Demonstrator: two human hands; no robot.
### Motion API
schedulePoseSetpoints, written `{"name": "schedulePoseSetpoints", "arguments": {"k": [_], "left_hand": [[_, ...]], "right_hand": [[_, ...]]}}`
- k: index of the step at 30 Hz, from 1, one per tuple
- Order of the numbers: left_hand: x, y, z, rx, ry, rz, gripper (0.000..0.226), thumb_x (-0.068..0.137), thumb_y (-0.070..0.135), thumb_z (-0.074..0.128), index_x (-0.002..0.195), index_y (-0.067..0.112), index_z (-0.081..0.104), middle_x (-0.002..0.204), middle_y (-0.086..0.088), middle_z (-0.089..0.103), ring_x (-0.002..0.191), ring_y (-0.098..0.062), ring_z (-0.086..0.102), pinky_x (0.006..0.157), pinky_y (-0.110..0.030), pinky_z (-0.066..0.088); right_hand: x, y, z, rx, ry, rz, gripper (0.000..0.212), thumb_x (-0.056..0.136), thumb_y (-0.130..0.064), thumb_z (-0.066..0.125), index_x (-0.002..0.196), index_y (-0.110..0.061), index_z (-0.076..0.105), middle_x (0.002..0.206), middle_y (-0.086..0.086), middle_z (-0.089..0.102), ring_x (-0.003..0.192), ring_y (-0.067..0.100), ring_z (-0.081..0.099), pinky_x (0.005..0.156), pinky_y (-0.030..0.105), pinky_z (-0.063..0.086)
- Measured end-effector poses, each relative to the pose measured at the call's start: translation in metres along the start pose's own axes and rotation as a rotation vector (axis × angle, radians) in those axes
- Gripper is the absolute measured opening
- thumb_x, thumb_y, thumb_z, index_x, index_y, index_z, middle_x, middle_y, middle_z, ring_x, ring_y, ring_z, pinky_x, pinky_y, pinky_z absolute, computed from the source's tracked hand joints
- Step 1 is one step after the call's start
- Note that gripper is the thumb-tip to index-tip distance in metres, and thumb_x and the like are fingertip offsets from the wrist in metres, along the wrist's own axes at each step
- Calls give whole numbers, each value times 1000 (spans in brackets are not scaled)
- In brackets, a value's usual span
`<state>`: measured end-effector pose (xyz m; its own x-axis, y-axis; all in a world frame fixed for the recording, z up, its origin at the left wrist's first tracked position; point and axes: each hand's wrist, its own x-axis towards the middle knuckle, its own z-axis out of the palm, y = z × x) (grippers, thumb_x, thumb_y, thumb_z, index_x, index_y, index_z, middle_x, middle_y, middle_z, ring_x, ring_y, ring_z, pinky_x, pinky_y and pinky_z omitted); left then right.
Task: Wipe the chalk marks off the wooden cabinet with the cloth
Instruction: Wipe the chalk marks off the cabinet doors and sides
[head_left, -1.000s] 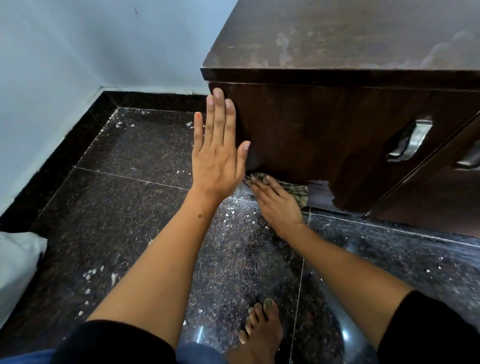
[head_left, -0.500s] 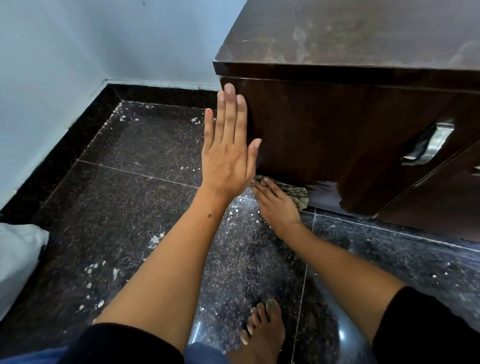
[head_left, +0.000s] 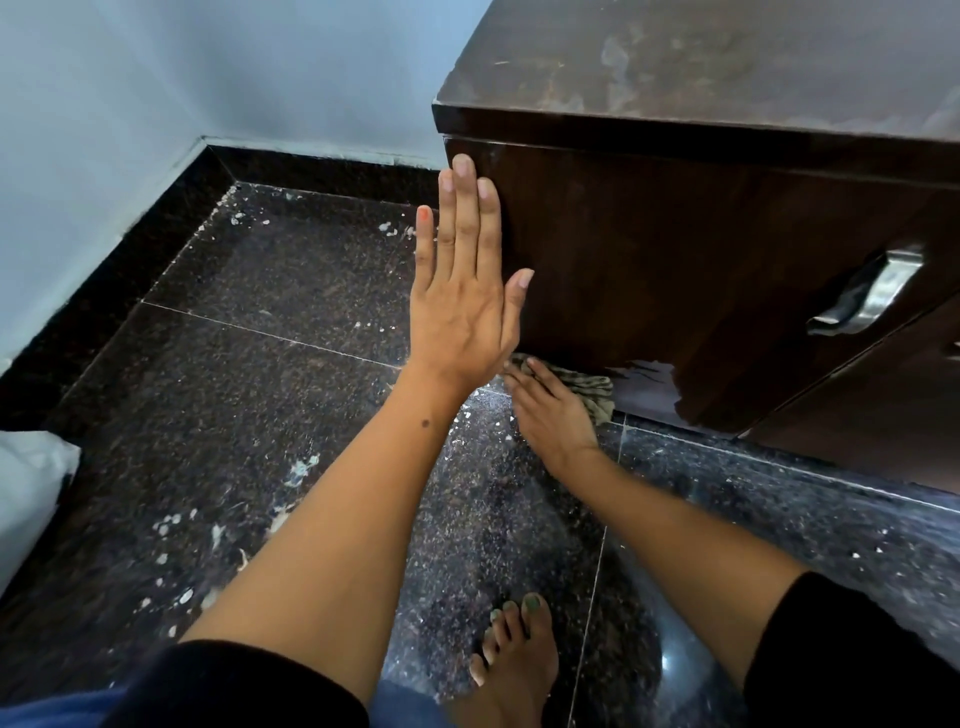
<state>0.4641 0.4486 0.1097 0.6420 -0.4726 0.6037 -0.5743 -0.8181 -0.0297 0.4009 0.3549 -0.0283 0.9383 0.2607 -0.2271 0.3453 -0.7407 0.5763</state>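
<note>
Cloth (head_left: 592, 392), striped, bunched on the floor (head_left: 260, 389) at the cabinet's (head_left: 649, 270) bottom edge, under the right hand's (head_left: 553, 410) fingertips; fingers straight, slightly spread, pressing it down. Left hand (head_left: 460, 306) flat against the cabinet side above, fingers straight and together, thumb apart. Metal handle (head_left: 872, 296) well right of both hands. White flecks on floor left of the fingers; bare foot (head_left: 514, 660) near the bottom.

Cabinet (head_left: 649, 270) under my left hand (head_left: 457, 312): dark wood veneer, smooth, faint sheen; top scuffed, dull, blotchy. Handle (head_left: 878, 296) at right: polished metal, bright. Cloth (head_left: 597, 392) under my right-hand fingers (head_left: 537, 382): soft woven fabric, striped, matt. Floor (head_left: 260, 374): speckled dark stone, glossy, pale flecks scattered.
</note>
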Motion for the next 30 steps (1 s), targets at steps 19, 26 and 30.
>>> {"name": "schedulePoseSetpoints", "arguments": {"k": [19,26,30], "left_hand": [[0,14,0,-5,2,-81,67,97,37,25,143,-10,12,150,-32,18,142,-40,16,117,-47,8],[-1,16,-3,-1,-8,-87,68,98,38,23,144,-9,10,151,-30,16,143,-39,14,117,-48,6],[-3,22,-4,-17,-21,-94,68,98,38,22,145,-9,11,152,-30,13,143,-39,12,118,-47,4]], "right_hand": [[26,-9,-12,-162,-78,-183,53,102,-34,26,148,-10,16,159,8,3,145,27,-9,111,45,-17],[-43,13,51,-131,-121,-117,55,102,-26,27,148,-6,6,159,5,-1,146,24,-8,101,49,-27],[-62,26,54,-22,-12,-8,55,101,-21,22,147,-1,1,158,8,-7,145,24,-13,106,47,-24]]}}
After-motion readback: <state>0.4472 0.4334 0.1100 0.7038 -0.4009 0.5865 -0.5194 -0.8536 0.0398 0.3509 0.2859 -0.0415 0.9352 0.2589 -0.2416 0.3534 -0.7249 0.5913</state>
